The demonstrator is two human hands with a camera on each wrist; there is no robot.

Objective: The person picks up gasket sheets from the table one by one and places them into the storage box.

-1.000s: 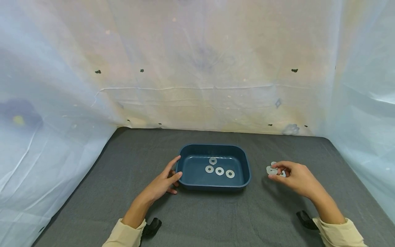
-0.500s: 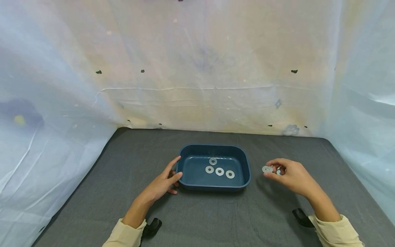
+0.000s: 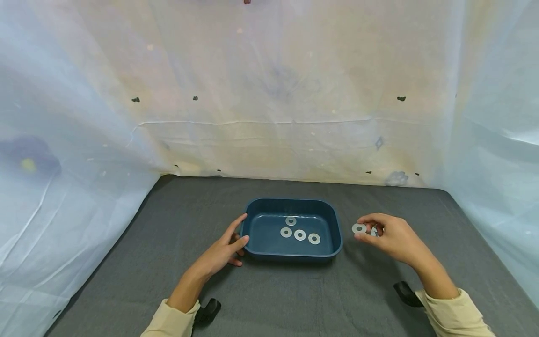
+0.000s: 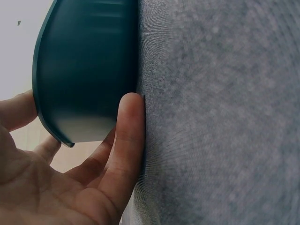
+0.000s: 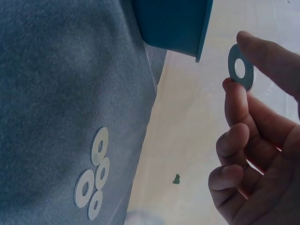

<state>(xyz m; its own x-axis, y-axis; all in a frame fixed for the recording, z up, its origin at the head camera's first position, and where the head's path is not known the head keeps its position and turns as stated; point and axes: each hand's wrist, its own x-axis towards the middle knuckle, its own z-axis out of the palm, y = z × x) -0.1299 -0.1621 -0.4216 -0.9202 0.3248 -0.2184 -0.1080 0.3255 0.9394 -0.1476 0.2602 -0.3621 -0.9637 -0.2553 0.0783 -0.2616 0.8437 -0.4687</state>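
A dark blue rectangular tray stands in the middle of the table, with several flat metal washers lying on its floor. My left hand holds the tray's left end; thumb and index finger meet the rim, while another finger lies low along the outer wall. To the right of the tray, my right hand pinches one washer between thumb and fingertip, its hole facing the wrist camera. Several loose washers lie on the cloth below that hand, mostly hidden by its fingers in the head view.
Grey cloth covers the table. Pale patterned sheeting hangs behind it and along both sides. Each wrist carries a black strap-mounted piece, such as the camera mount at the right sleeve.
My right hand has lifted away from the loose washers and moved left toward the tray with the pinched washer. The left hand and the tray keep their places.
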